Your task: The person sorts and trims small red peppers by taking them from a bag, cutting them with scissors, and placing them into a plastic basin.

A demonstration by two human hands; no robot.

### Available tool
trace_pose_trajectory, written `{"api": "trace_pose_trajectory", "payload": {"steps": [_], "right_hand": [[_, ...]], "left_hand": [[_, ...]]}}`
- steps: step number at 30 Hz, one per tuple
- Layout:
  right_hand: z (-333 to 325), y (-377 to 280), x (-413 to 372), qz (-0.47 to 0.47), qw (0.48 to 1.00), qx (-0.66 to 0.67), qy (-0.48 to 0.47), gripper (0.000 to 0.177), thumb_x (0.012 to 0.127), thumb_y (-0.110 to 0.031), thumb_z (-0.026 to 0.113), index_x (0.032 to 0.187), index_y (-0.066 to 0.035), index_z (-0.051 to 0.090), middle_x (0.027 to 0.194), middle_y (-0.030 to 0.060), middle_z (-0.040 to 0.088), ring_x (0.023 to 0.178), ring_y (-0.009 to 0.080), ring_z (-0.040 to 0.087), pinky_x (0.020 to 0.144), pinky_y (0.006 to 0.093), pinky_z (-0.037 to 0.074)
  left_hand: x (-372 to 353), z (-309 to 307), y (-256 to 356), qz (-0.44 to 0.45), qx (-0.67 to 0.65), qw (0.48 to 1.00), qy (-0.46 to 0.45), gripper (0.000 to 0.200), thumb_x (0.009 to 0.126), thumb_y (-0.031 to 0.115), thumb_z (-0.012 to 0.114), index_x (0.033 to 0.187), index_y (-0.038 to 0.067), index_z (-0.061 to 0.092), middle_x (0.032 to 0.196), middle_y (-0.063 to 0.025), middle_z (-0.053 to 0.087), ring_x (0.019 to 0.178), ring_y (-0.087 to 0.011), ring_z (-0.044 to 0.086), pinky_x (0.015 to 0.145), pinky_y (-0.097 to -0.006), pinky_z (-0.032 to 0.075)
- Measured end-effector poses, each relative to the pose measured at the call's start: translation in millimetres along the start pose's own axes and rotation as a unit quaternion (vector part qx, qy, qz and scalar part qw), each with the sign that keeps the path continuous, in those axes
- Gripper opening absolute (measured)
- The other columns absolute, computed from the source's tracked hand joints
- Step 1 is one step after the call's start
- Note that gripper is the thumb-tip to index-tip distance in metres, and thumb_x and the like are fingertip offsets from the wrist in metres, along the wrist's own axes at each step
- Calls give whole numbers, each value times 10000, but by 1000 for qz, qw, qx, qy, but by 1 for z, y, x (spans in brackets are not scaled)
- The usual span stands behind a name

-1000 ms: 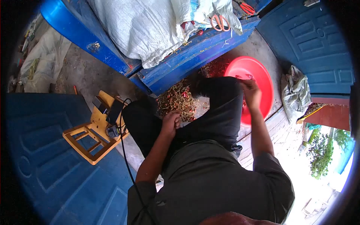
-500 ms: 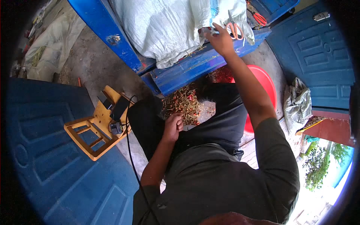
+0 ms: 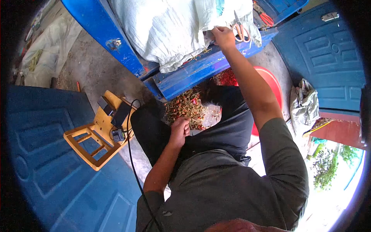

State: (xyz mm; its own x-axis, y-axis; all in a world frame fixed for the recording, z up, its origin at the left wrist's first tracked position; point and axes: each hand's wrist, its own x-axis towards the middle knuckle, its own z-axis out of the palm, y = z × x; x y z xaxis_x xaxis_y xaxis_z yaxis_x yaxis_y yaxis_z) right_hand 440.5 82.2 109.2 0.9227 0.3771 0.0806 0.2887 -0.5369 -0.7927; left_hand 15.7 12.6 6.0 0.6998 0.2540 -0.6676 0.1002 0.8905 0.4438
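My right hand (image 3: 224,37) reaches to the edge of a white woven sack (image 3: 158,31) on a blue bench (image 3: 193,75). Its fingers are bent together at the sack's opening; what they pinch is too small to make out. Just right of this hand, scissors with pink handles (image 3: 241,32) lie on the sack. My left hand (image 3: 180,131) is curled closed above my lap, and anything inside it is hidden. Below and beyond it, a heap of dry stems with red bits (image 3: 187,106) lies on the floor between my legs.
A red basin (image 3: 273,83) stands beside my right leg. On the left is a wooden chair (image 3: 101,125) with a device and black cable. Red-handled scissors (image 3: 266,19) lie at the blue tray. A crumpled sack (image 3: 304,102) rests by the blue door (image 3: 328,58).
My right hand has drawn in slightly and down at the sack's edge, and its extended finger has folded in. My left hand has barely moved. The view has shifted a little.
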Motion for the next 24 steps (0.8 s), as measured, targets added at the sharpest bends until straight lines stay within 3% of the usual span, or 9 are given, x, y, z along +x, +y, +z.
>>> {"api": "trace_pose_trajectory", "payload": {"steps": [2,3,6,10,12,15,20,24], "right_hand": [[14,-7,12,51,989,138,-24,335,922,-217,612,1127,43,660,895,122,717,688,140,682,567,276,563],[19,-8,17,38,984,158,-70,278,948,-169,563,1101,36,672,877,113,712,656,139,670,538,265,547],[22,-8,25,112,963,243,-33,222,941,-130,580,1077,17,678,844,86,707,619,139,646,509,256,527],[-15,-35,-18,204,922,303,-128,141,885,-77,656,1004,-9,692,723,18,641,576,105,580,501,234,495],[-21,-25,-31,171,919,311,-174,210,872,-96,680,1062,-7,676,704,-1,611,587,86,565,521,222,495],[-25,-19,-63,158,918,314,-184,521,831,-124,737,1287,32,540,767,46,662,622,108,590,515,238,505],[-30,-17,-90,121,925,305,-194,512,818,-128,767,1248,35,539,794,94,689,568,109,576,504,224,484],[-22,6,-94,26,963,229,-139,524,814,-195,797,1219,42,563,809,122,699,598,139,621,546,267,506]], "left_hand": [[-2,2,0,2,3,1000,8,148,922,129,565,1044,54,601,661,52,428,544,-80,412,463,-250,313],[-2,3,1,5,2,1000,16,142,919,137,573,1027,54,613,653,58,424,542,-73,412,465,-247,309],[-5,0,2,8,-21,999,27,155,922,137,569,1041,48,613,654,54,421,544,-76,414,464,-248,307],[-3,-7,0,4,-32,999,19,156,928,132,560,1065,64,590,672,44,434,546,-87,420,466,-250,327],[-2,-3,1,4,-17,1000,18,162,921,135,566,1066,67,590,668,48,429,551,-86,422,470,-252,333],[-2,3,2,6,10,1000,13,162,918,142,572,1061,69,589,664,49,424,554,-85,424,471,-259,335],[-2,3,1,6,-7,1000,11,157,912,141,576,1046,61,598,659,51,429,551,-81,428,465,-252,322],[-7,0,2,10,-5,1000,15,170,917,134,578,1068,56,588,670,37,440,553,-93,433,472,-265,342]]}}
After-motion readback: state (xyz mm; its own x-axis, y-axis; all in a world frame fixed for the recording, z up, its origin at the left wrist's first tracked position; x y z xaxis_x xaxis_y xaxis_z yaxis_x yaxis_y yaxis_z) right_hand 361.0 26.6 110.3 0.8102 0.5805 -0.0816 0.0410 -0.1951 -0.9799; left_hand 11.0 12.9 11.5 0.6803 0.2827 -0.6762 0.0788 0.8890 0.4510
